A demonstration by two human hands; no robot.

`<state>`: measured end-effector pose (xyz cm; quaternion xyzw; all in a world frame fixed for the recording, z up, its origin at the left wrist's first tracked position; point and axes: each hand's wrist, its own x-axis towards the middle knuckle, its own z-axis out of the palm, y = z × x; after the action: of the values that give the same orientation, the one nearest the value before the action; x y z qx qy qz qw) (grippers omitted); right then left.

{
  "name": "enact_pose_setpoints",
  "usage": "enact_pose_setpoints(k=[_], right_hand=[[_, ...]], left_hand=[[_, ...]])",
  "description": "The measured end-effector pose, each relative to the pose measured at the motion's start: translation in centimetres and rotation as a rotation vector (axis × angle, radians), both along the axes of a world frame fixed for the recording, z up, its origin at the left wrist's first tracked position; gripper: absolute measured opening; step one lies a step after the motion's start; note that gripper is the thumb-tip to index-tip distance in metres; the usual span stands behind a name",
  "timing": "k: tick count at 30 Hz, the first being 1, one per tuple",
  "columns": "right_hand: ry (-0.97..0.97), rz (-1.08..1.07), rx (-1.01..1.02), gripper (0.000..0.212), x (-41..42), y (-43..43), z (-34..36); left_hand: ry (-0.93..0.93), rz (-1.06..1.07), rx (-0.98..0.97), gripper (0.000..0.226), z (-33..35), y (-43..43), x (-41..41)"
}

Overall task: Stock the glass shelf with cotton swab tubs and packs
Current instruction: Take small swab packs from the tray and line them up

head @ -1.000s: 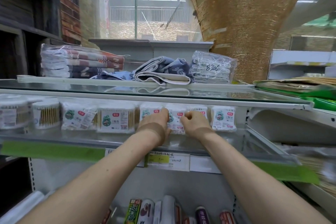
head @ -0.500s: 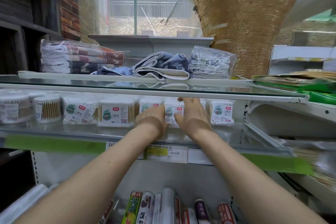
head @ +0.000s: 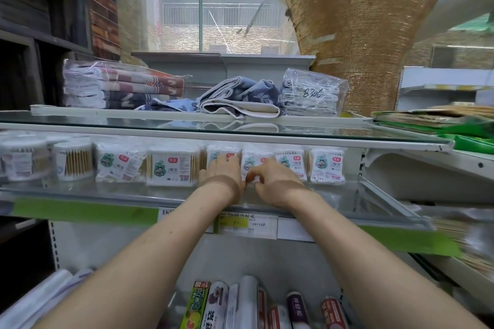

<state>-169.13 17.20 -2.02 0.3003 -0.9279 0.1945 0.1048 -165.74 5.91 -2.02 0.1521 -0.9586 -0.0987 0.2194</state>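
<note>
Cotton swab pack (head: 255, 161) on glass shelf (head: 107, 191) pinched at its lower edge by curled right hand (head: 276, 181); left hand (head: 222, 172) pressed straight-fingered against neighbouring pack (head: 220, 151).

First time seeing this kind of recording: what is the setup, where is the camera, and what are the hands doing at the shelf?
No machine: a person works bare-handed, and the one camera sits on their head, looking forward and down. On the glass shelf stand cotton swab tubs at the left and packs to their right. The left hand lays straight fingers on a pack; the right hand seems to pinch the lower edge of the next pack. Towels lie above, rolls below.
</note>
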Motion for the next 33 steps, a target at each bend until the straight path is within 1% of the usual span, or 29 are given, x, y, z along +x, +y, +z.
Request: enact_pose_setpoints(k=[3,5,7,9,13,18,22,28,33], right_hand=[[-0.087,0.021,0.042,0.031,0.7,0.5,0.6],[-0.130,0.023,0.023,0.032,1.6,1.0,0.9],[-0.064,-0.003,-0.004,0.032,2.2,1.8,0.9],[0.037,-0.016,-0.045,0.030,2.8,2.8,0.6],[0.150,-0.051,-0.058,0.027,4.6,4.8,0.5],[0.223,-0.122,-0.023,0.021,7.2,6.7,0.1],[0.309,-0.174,-0.029,0.025,9.3,8.6,-0.1],[0.327,-0.242,-0.004,0.024,11.0,12.6,0.2],[0.319,-0.293,0.013,0.023,11.7,16.9,0.6]], left_hand=[[-0.020,-0.002,0.006,0.038,0.3,0.1,0.5],[-0.038,-0.011,-0.024,0.035,0.6,0.1,0.8],[-0.056,-0.020,-0.056,0.035,0.9,0.1,1.1],[-0.053,-0.038,-0.080,0.030,1.3,0.3,1.7],[0.057,-0.098,-0.180,0.013,1.5,1.3,3.6],[0.115,-0.185,-0.215,0.016,1.5,3.4,6.2],[0.137,-0.280,-0.191,0.016,1.1,5.8,7.3],[0.165,-0.399,-0.191,0.016,1.4,10.2,8.1],[0.153,-0.499,-0.254,0.014,2.1,14.8,8.3]])
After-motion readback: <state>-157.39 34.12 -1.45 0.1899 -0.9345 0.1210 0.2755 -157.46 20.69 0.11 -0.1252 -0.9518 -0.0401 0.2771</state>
